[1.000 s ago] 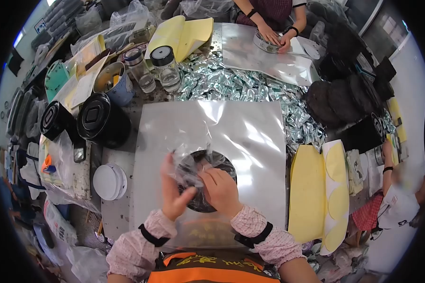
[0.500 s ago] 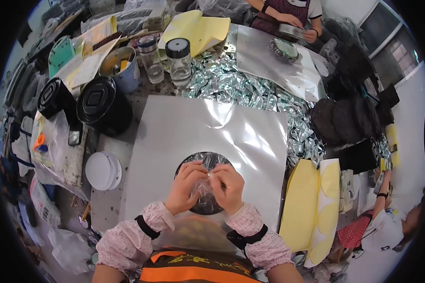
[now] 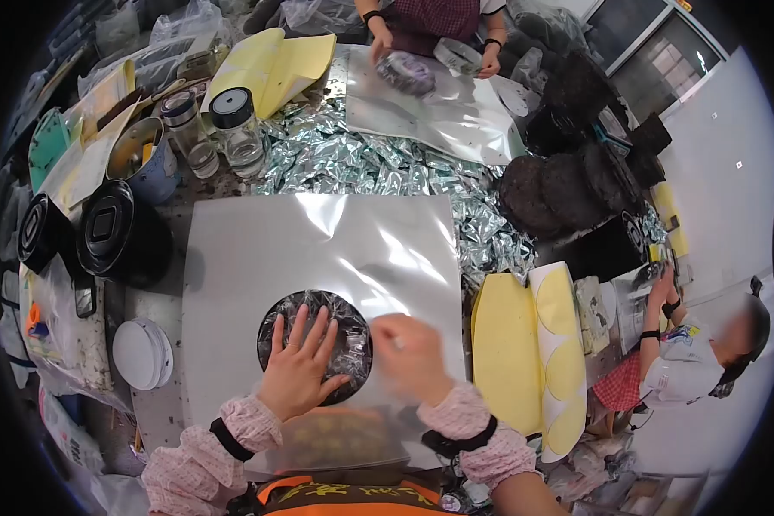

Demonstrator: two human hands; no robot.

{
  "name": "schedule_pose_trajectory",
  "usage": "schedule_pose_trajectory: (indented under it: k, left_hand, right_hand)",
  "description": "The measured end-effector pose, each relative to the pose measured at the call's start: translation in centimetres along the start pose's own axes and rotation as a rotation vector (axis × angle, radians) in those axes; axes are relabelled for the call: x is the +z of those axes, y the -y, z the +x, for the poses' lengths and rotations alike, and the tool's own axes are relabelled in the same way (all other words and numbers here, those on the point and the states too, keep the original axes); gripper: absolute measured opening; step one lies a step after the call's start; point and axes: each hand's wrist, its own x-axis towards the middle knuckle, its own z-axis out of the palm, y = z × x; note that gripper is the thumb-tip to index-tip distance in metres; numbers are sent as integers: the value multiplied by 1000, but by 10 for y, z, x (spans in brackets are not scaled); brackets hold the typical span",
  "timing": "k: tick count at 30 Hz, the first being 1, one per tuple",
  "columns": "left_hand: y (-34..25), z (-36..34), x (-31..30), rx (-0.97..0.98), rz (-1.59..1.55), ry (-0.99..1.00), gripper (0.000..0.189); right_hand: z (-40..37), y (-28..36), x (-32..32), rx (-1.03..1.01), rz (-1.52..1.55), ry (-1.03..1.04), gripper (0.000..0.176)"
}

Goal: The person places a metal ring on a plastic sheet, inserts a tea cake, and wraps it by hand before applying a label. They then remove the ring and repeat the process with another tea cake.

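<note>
A round, dark, flat cake wrapped in clear plastic film (image 3: 353, 348) lies on a shiny metal sheet (image 3: 232, 258) in front of me. My left hand (image 3: 305, 357) rests flat on the cake, open with fingers spread. Just right of the cake, my right hand (image 3: 411, 359) is closed and smeared by motion. A small whitish spot shows at its fingertips, too blurred to name. Between my forearms, a clear plastic sheet (image 3: 340, 439) with something yellowish under it lies at the near edge.
Crumpled silver-green foil packets (image 3: 361, 163) spread behind the sheet. Left stand glass jars (image 3: 241, 142), black canisters (image 3: 120, 236) and white discs (image 3: 142, 353). Yellow sticker sheets (image 3: 507, 353) and dark round slabs (image 3: 568, 193) are right. Co-workers handle things at the back (image 3: 439, 26) and right (image 3: 684, 353).
My hands have parted: the left, curled over the cake before, now lies flat on it, and the right has moved off to the right. The whole view has swung right.
</note>
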Motion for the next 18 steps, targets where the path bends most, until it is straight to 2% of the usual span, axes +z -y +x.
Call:
schedule_pose_trajectory:
  k: [1, 2, 3, 5, 8, 11, 14, 17, 18]
  left_hand:
    - [0, 1, 0, 3, 2, 5, 82]
    - [0, 0, 1, 9, 8, 8, 84]
    - [1, 0, 1, 17, 15, 11, 85]
    - [1, 1, -1, 14, 13, 12, 86]
    - [0, 1, 0, -2, 0, 14, 88]
    - [-1, 1, -1, -4, 11, 12, 87]
    - [-1, 0, -1, 2, 20, 1, 88]
    - [-3, 0, -1, -4, 12, -11, 88]
    - [-3, 0, 0, -8, 8, -9, 87]
  right_hand:
    - [8, -17, -22, 60, -85, -107, 14]
    - [19, -53, -47, 18, -301, -223, 14]
    - [31, -82, -69, 201, -327, -343, 20]
    - [45, -139, -110, 135, -834, -534, 27]
    - [54, -197, -120, 208, -988, -424, 34]
    - [48, -238, -120, 131, -817, -426, 37]
    - [47, -233, -150, 362, -302, -567, 33]
    - [46, -232, -167, 386, 851, -875, 24]
    - [47, -224, -170, 412, 898, -941, 23]
